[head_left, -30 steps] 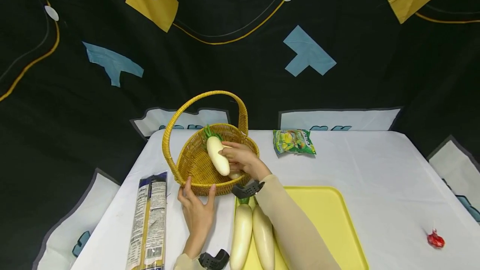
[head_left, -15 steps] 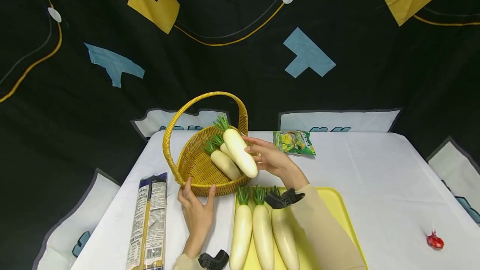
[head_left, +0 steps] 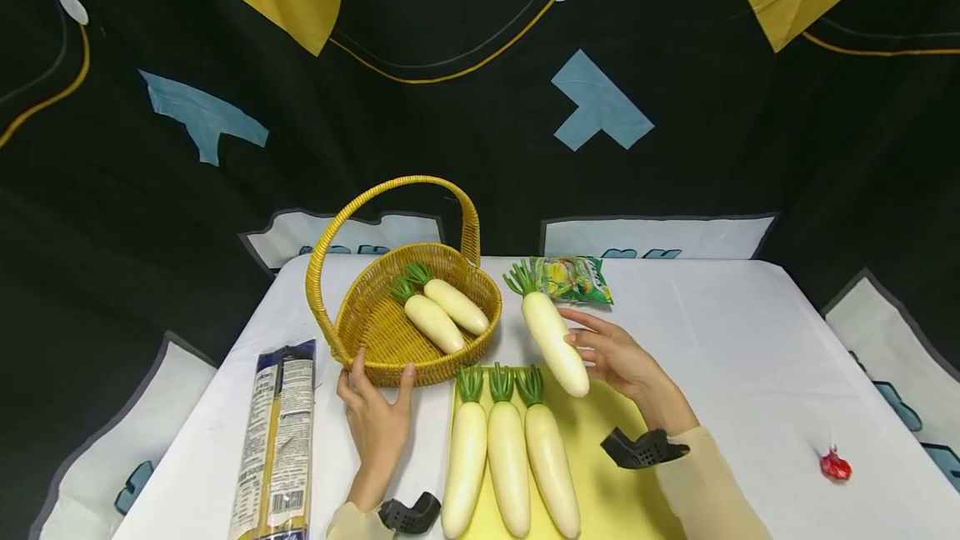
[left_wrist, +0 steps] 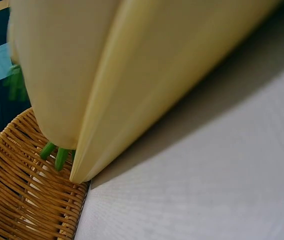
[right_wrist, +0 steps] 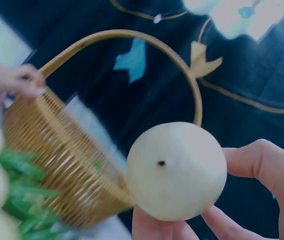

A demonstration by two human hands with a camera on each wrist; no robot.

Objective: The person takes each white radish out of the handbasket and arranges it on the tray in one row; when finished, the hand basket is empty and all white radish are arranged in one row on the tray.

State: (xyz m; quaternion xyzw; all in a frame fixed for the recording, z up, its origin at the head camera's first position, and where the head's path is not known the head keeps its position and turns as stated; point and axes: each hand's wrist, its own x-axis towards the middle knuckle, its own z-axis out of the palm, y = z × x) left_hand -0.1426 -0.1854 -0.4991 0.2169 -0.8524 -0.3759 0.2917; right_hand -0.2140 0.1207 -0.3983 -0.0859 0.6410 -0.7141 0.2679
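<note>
My right hand [head_left: 618,357] holds a white radish [head_left: 553,340] with a green top, raised above the yellow tray [head_left: 622,457]. In the right wrist view the round end of this radish [right_wrist: 177,170] faces the camera, fingers and thumb around it. My left hand [head_left: 377,423] grips the near rim of the wicker basket [head_left: 375,332], fingertips over the edge and thumb outside. Two white radishes [head_left: 456,305] lie inside the basket on its right side. On the tray, three more radishes [head_left: 508,469] lie side by side, tops pointing at the basket.
A long pack of noodles [head_left: 273,440] lies left of the basket. Behind the held radish is a green snack bag [head_left: 581,280]. A small red wrapped piece [head_left: 835,466] sits far right on the white table [head_left: 720,340]. A black curtain [head_left: 450,132] hangs behind.
My right hand has lifted a radish out of the basket and carried it right, over the tray. The left hand stays at the basket rim. The head view has shifted slightly.
</note>
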